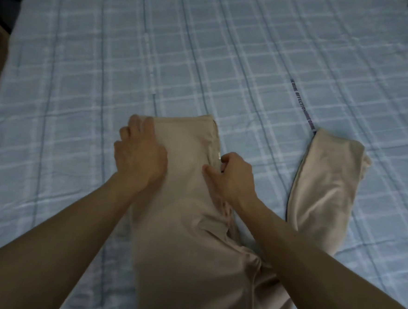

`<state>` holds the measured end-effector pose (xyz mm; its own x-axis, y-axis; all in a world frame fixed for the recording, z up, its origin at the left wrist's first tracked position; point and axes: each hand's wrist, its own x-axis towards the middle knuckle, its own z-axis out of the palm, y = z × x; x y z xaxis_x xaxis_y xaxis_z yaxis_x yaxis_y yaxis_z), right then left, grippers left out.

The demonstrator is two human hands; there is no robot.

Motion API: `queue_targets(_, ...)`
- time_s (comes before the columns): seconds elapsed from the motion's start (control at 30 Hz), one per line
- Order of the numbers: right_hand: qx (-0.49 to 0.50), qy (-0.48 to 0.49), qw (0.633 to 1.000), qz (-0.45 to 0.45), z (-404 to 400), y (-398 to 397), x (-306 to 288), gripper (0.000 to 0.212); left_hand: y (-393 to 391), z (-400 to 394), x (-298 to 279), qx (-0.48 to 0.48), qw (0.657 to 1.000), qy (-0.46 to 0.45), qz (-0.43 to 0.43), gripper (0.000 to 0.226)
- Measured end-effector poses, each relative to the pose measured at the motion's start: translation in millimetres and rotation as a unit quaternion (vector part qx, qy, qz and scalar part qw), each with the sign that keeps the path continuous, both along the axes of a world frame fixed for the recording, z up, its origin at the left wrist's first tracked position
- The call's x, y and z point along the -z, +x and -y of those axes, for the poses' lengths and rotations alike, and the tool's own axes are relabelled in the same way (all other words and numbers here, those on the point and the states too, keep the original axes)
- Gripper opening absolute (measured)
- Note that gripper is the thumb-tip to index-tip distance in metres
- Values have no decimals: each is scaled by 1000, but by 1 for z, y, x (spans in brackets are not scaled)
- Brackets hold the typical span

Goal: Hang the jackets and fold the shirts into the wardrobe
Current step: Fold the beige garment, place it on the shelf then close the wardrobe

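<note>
A beige garment [185,201] lay on the blue checked bedspread [83,73], its folded body running lengthwise away from the person, far end under the hands. The left hand [139,152] rested flat on its far left corner, fingers spread and pressing down. Just beside it to the right, the right hand [235,176] had its fingers curled, pinching the garment's right edge near a small metal piece. Beyond the right hand, a sleeve [326,191] splayed outward, pointing away
</note>
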<state>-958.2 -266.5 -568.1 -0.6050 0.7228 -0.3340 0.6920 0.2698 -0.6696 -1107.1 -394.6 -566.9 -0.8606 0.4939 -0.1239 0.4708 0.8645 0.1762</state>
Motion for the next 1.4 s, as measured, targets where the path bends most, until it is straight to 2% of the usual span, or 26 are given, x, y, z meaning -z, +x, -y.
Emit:
queue_targets(0.07, 9, -1, 1000, -14, -5, -10, 2, 32, -14, 1, -2, -120, 988, 73, 70, 69)
queue_targets(0.13, 9, 7, 1000, -20, -10, -17, 4, 22, -29, 2, 1, -201, 965, 125, 114, 58)
queue_targets(0.27, 6, 19, 998, -55, -16, -28, 7, 11, -41, 9, 4, -144, 971, 175, 78, 14)
queue_targets(0.43, 40, 54, 988, -141, -24, -74, 0, 5, -84, 12, -9, -138, 958, 250, 23, 13)
queue_targets(0.5, 21, 41, 991, -128, -24, -90, 3, 11, -97, 9, -8, -142, 963, 222, 57, 34)
queue_targets(0.57, -8, 54, 995, -89, -20, -91, 5, 27, -93, 10, -3, -125, 981, 135, 54, 59)
queue_targets(0.63, -59, 149, 985, -70, -12, -79, 4, 39, -75, 14, 4, -26, 996, 74, -35, 60)
queue_targets(0.7, -157, 235, 958, -58, 3, -63, 6, 48, -48, 16, 12, 93, 991, 60, -77, 54)
queue_targets(0.77, -255, 261, 931, -26, 19, -46, 18, 63, -20, 15, 25, 168, 984, 36, -46, 56)
queue_targets(0.87, -329, 260, 906, 55, 26, -27, 44, 76, 0, 14, 44, 203, 979, -25, -2, 68)
queue_targets(1.07, -329, 230, 915, 29, 13, -20, 37, 74, 13, 0, 30, 170, 983, -75, 6, 66)
queue_targets(1.27, -219, 192, 957, 3, -30, 45, 12, 72, 72, -42, -4, 210, 977, 27, 22, 69)
queue_targets(1.4, -173, 212, 961, 32, -73, 98, 5, 73, 119, -84, -12, 250, 965, 62, 40, 70)
